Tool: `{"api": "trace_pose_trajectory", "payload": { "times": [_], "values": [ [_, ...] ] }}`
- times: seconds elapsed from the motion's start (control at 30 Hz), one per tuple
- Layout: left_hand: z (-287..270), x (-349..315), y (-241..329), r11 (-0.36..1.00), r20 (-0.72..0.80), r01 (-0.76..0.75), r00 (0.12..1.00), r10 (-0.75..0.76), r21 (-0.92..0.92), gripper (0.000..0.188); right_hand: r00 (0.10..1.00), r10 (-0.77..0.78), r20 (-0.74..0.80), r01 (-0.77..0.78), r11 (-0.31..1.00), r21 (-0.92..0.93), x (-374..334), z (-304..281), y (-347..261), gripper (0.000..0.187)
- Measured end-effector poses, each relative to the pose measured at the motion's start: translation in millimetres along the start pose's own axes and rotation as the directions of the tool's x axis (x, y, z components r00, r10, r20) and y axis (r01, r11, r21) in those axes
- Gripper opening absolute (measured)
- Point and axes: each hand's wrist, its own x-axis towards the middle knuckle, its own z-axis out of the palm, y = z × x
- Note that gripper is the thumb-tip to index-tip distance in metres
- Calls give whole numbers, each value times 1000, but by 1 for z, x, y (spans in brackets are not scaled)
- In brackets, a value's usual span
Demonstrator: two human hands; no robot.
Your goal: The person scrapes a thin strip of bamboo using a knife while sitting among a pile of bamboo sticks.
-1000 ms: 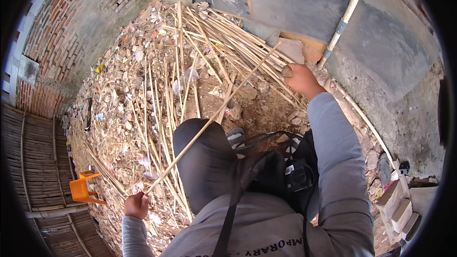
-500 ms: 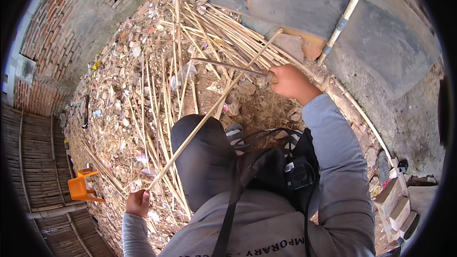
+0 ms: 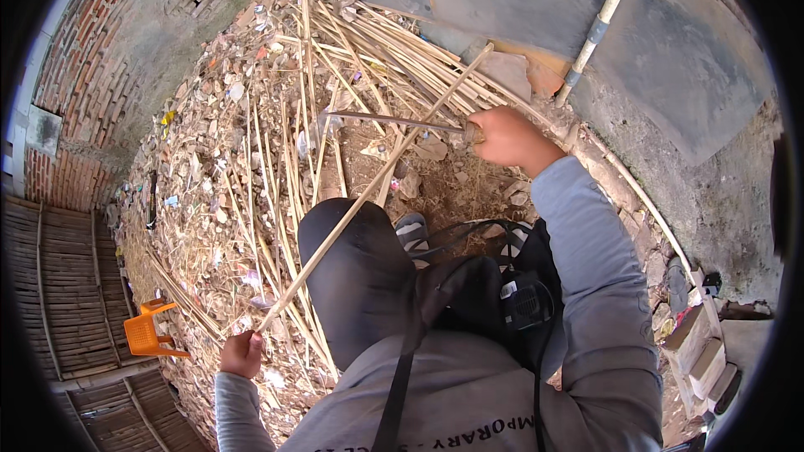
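My left hand (image 3: 242, 354), low on the left, is closed round the near end of a long pale bamboo strip (image 3: 368, 191). The strip slants away across my left knee, and its far end rises over a heap of similar strips. My right hand (image 3: 508, 138) grips the handle of a long thin-bladed knife (image 3: 394, 120) on the far side of my knees. Its dark blade points left and crosses the strip beyond the knee; whether the two touch I cannot tell.
More bamboo strips (image 3: 419, 54) lie heaped against the far wall, others on the rubble-strewn ground. An orange plastic chair (image 3: 149, 332) stands at left. A pale pipe (image 3: 607, 21) leans at the far right. Wooden blocks (image 3: 705, 364) sit at lower right, and a black device (image 3: 525, 303) hangs by my lap.
The knife has shifted slightly left with my right hand, and its blade lies more level. My left hand keeps its hold on the strip, almost unmoved.
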Motion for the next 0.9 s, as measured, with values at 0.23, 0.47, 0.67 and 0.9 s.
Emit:
{"api": "trace_pose_trajectory", "payload": {
  "times": [0.23, 0.47, 0.67, 0.9],
  "values": [
    [-13, 13, 19, 1000, 36, 3, 999, -3, 14, 66, 985, 135, -104, -128, 989, 69, 11, 15, 41, 42],
    [4, 9, 2, 999, -2, 13, 1000, -13, 50, 58, 998, -44, -40, 44, 999, 6, 0, -3, 2, 36],
    [5, 13, 30, 994, -48, -72, 996, 76, 78, 36, 996, -50, -77, 50, 999, -4, -1, 0, 14, 34],
    [13, 25, 53, 992, 73, -37, 996, 47, -122, 30, 993, -51, -104, 60, 995, 83, 0, -4, 13, 33]
  ]
}}
